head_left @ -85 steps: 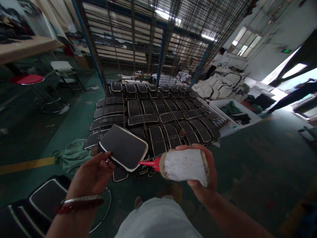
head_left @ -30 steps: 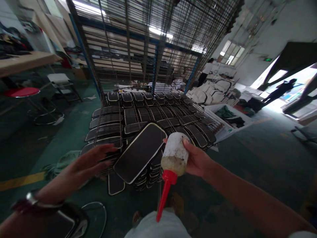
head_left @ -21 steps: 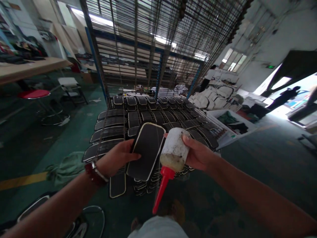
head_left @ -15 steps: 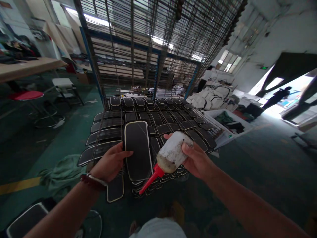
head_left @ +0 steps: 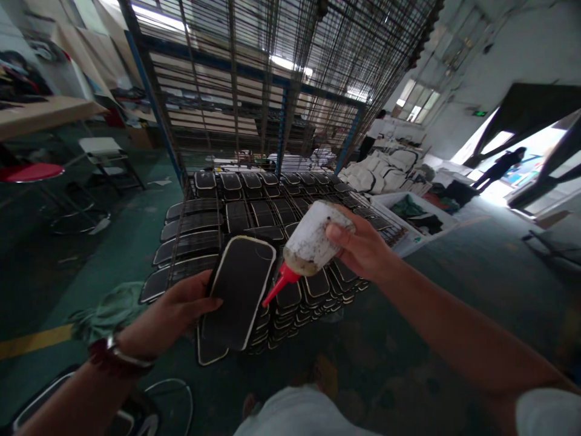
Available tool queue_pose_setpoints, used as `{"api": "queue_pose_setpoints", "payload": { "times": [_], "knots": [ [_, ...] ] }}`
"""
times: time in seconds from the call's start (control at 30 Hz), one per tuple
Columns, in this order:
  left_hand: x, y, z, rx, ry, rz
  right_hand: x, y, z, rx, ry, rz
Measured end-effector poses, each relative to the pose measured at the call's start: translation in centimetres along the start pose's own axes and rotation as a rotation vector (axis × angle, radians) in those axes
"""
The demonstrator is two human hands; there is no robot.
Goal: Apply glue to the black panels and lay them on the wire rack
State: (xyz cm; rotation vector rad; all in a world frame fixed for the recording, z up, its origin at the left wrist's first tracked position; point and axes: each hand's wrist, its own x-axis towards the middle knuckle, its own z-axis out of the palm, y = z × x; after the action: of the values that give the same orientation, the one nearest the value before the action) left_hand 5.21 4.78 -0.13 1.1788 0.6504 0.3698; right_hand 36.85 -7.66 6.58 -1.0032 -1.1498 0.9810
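Note:
My left hand (head_left: 190, 306) grips a dark, round-cornered panel (head_left: 240, 287) by its left edge, thumb on the face and fingers behind. A whitish line runs along the panel's border. Wrapped round a stained white squeeze bottle (head_left: 313, 239) is my right hand (head_left: 358, 242). The bottle points down and left, and its red nozzle (head_left: 281, 283) has its tip at the panel's right edge; whether it touches I cannot tell. Beyond and below lie many similar panels (head_left: 290, 293), stacked on the rack.
A tall wire-mesh rack (head_left: 254, 79) with blue posts rises ahead. On the right stand a white bin (head_left: 417, 242) holding cloth and a pile of white pieces (head_left: 385, 169). A red stool (head_left: 31, 174), a chair (head_left: 102, 151) and green cloth (head_left: 109, 312) are on the left. A person (head_left: 499, 166) is near the doorway.
The panel has tilted clockwise and moved lower, with my left hand shifting left and down. The bottle has risen, bringing its nozzle tip from below the panel to its right edge.

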Motion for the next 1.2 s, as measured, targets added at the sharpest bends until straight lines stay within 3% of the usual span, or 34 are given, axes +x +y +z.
{"api": "queue_pose_setpoints", "payload": {
  "times": [0.2, 0.43, 0.63, 0.73, 0.83, 1.07, 1.2],
  "knots": [
    [-1.4, 1.1, -1.3, 0.19, -0.09, -0.066, 2.3, -2.1, -0.5, -0.148, -0.025, -0.099],
    [-2.1, 1.8, -2.0, 0.282, -0.054, -0.155, 3.2, -1.6, -1.0, -0.257, -0.111, -0.205],
    [-1.9, 1.7, -2.6, 0.239, -0.108, -0.17, 2.6, -1.8, -1.5, -0.309, -0.144, -0.214],
    [-2.0, 2.0, -2.3, 0.21, -0.056, -0.148, 1.4, -2.4, -1.4, -0.279, -0.116, -0.148],
    [-2.1, 2.2, -1.8, 0.165, -0.086, -0.168, 0.5, -2.6, -1.2, -0.208, -0.067, -0.113],
    [-2.0, 1.7, -1.3, 0.083, -0.104, -0.203, -0.4, -1.1, -1.0, -0.135, 0.169, -0.137],
    [-2.0, 1.7, -0.7, 0.01, -0.071, -0.195, -1.2, -0.3, -1.1, -0.064, 0.213, -0.129]
  ]
}}
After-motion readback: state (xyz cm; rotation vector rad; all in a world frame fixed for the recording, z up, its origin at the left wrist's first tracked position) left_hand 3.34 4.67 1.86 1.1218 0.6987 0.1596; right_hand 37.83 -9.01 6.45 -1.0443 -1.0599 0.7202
